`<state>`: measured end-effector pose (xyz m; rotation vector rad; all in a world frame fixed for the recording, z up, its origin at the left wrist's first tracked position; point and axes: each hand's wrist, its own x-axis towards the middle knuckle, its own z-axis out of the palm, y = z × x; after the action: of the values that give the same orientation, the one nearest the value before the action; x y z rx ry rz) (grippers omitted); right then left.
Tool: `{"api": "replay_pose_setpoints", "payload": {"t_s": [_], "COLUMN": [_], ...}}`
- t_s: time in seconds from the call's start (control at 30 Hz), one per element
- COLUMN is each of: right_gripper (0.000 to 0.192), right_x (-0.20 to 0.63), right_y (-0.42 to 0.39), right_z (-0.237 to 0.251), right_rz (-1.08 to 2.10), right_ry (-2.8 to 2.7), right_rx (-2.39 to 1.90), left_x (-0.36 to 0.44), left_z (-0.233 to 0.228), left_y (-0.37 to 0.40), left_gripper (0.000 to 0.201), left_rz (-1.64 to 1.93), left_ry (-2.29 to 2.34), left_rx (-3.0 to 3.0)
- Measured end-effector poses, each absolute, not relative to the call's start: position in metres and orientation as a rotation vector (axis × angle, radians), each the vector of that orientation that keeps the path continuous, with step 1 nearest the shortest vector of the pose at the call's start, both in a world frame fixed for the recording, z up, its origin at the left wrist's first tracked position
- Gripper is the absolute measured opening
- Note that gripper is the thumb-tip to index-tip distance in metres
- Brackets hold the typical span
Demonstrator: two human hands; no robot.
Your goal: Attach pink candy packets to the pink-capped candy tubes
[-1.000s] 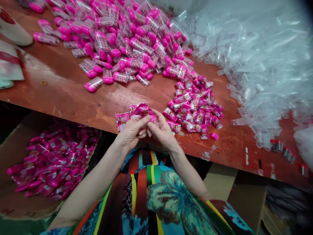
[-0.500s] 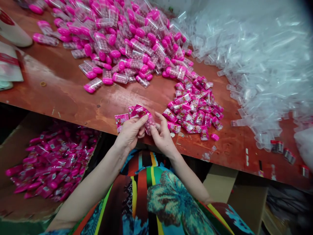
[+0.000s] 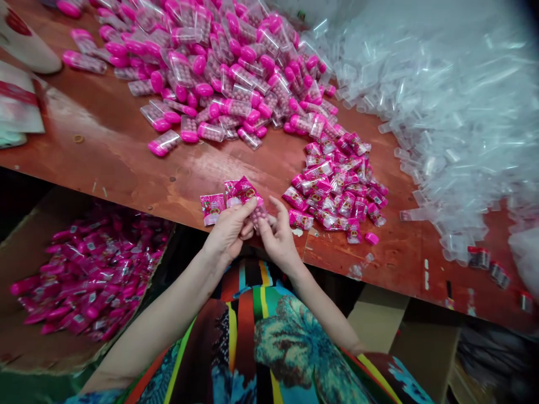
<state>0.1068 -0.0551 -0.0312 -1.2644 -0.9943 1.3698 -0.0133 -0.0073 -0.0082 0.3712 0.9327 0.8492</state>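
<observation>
Left hand (image 3: 229, 230) and right hand (image 3: 278, 238) together pinch, seemingly, a candy tube (image 3: 257, 212) between them.

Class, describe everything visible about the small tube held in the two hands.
The small clear plastic tube of pink beads sits at the near edge of the brown table, pinched between left hand and right hand. A glossy pink printed label covers its far end. Its cap is hidden.
</observation>
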Motion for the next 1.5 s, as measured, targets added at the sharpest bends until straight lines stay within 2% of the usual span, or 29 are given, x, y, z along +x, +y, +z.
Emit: {"api": "replay_pose_setpoints", "payload": {"t_s": [0.13,0.33,0.5,1.0,1.2,1.3,1.43,1.5], "right_gripper": [0.053,0.051,0.056,0.054,0.044,0.038,0.054,0.055], "right_x": [0.113,0.109,0.103,0.112,0.118,0.135,0.150,0.140], "right_y": [-0.049,-0.053,-0.051,-0.042,-0.037,-0.033,-0.017,-0.006], "right_z": [-0.022,-0.022,-0.021,-0.023,-0.026,-0.012,0.004,0.003], "right_rz": [1.653,1.363,1.612,1.551,1.595,1.308,0.377,0.097], "right_ry": [-0.734,-0.952,-0.673,-0.778,-0.815,-1.040,-1.436,-1.641], "right_rx": [-1.094,-1.274,-1.153,-1.144,-1.152,-1.373,-1.889,-2.041], "left_x": [-0.016,-0.013,-0.006,-0.008,-0.006,-0.012,-0.027,-0.035], "left_z": [-0.007,-0.005,-0.003,-0.011,-0.010,-0.007,-0.004,-0.003], "left_y": [-0.010,-0.016,-0.022,-0.023,-0.027,-0.033,-0.041,-0.042], "left_gripper": [0.041,0.040,0.043,0.043,0.042,0.039,0.036,0.035], "left_rz": [0.810,0.832,0.887,0.798,0.810,0.804,0.798,0.819], "left_ry": [0.899,0.913,0.980,0.915,0.905,0.980,1.081,1.096], "left_rx": [0.408,0.445,0.431,0.486,0.583,0.585,0.615,0.622]}}
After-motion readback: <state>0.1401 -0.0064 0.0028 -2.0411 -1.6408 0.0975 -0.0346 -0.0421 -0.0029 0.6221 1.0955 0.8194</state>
